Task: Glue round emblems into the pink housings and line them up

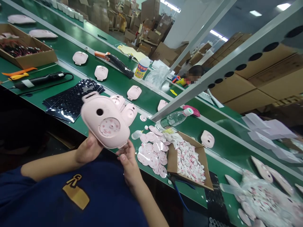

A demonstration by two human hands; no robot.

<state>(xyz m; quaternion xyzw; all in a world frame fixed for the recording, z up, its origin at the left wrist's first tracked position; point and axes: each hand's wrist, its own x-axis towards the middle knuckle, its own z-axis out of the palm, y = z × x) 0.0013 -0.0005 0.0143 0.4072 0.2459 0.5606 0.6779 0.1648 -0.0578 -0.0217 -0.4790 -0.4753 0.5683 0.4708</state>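
A pale pink plastic casing [92, 124], rounded with a loop at one end, is held tilted in front of me. On its face are a dark round hole and a printed oval sticker [109, 127]. My left hand [89, 148] grips its lower left edge, the thumb along the side. The fingers of my right hand [127, 157] close on the small tab at its lower right end. Behind the casing, similar pink casings [129, 114] lie on the bench. Loose printed stickers [152, 149] are heaped to the right of my right hand.
A cardboard box [172, 160] of small white-and-pink pieces stands right of the stickers, near blue-handled pliers [181, 192]. A clear bottle [174, 119] leans by the metal post. Black sheets [68, 102] lie at left, beside a black corded tool [40, 80]. Pink casings [134, 92] dot the green belt.
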